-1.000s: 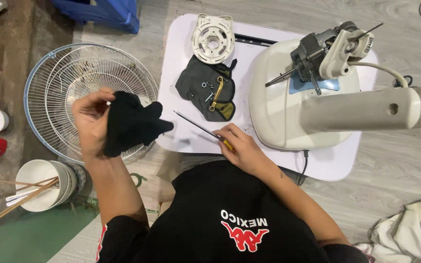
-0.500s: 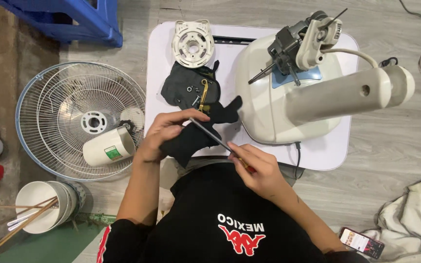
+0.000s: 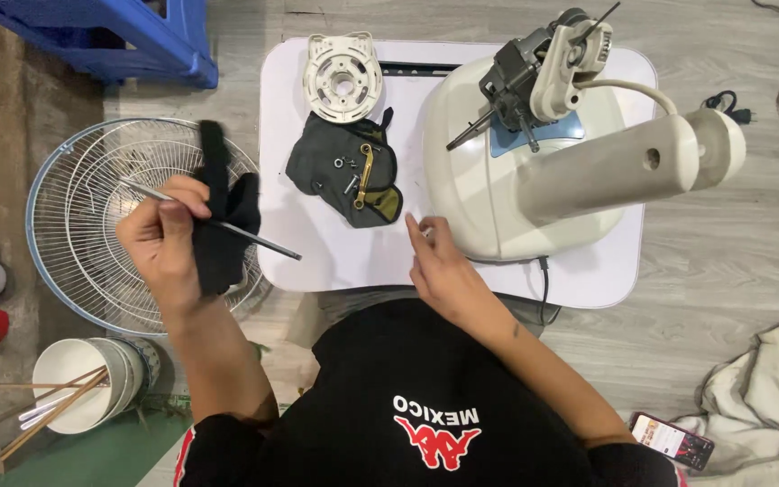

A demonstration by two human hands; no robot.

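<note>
Grey wood-plank floor, low white table (image 3: 588, 280) in front of the seated person; blue crate (image 3: 137, 36) top left, wire fan guard (image 3: 74, 225) flat on the floor to the left of the table.

On table: dismantled pedestal fan, cream base (image 3: 471, 153) w/ motor (image 3: 520, 77) exposed on top and the pole (image 3: 624, 167) lying across to the right. Round white plastic cover (image 3: 343, 77) at the far edge. Dark cloth pouch (image 3: 344, 176) beside the base, w/ small screws and 1 brass strip on it.

Left hand (image 3: 169, 248): raised over the fan guard, off the table's left edge. Fingers closed round 2 things together: a black rag (image 3: 223, 225) and a thin metal rod (image 3: 254, 236), prob. a screwdriver shaft or spindle; can't tell which. Rod is pinched near its middle by thumb and forefinger, both ends sticking out, tip pointing toward the table.

Handling, judged: rod is stiff, light, smooth, likely greasy, so apt to slip; best held mid-length, through the rag. Rag is soft, limp, bunches anywhere.

Right hand (image 3: 439, 271): open, fingers loosely spread, holds nothing; fingertips rest on the table just beside the base's near edge.

Floor, near left: white bowls (image 3: 69, 388) w/ chopsticks. Near right: phone (image 3: 669, 440), crumpled pale cloth (image 3: 768, 397).
</note>
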